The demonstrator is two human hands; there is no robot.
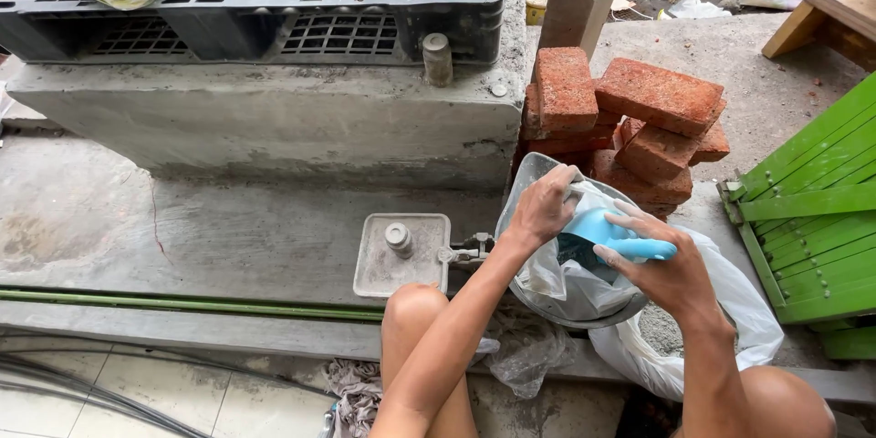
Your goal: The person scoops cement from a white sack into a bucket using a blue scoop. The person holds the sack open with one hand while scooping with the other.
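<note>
My left hand (544, 205) grips the rim of a clear plastic bag (570, 278) that sits inside a round grey bucket (547, 310). My right hand (671, 269) holds a light blue plastic scoop (613, 231) by its handle, with the scoop's cup tipped into the bag's mouth. A white sack (730, 310) with grey sandy material showing in it lies open just right of the bucket, under my right wrist. My bare knees show at the bottom of the view.
A pile of red bricks (639, 119) stands right behind the bucket. A concrete ledge carries a black plastic pallet (274, 0). A small square metal plate with a cap (400, 251) lies left of the bucket. Green wooden slats (812, 219) stand at the right.
</note>
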